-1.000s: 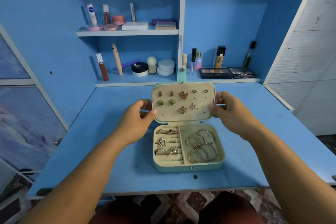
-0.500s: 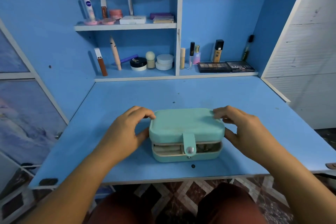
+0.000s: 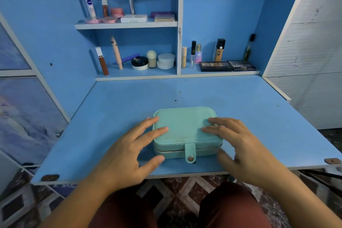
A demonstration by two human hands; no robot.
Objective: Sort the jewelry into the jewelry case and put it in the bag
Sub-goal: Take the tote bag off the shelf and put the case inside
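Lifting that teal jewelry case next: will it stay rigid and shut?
Probably rigid: the jewelry case has boxy, squared walls. It is flat and low, so unlikely to tip. Whether the snap strap is fastened is unclear, so it might gape.

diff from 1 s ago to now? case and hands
The jewelry case lid swung down toward the person: upright a second ago, ajar half a second ago, now down on the base, with the strap hanging over the front. The left hand and right hand released the lid's side edges and now rest straight fingers on top. The case kept its spot on the desk; the cosmetics on the shelves are unchanged.
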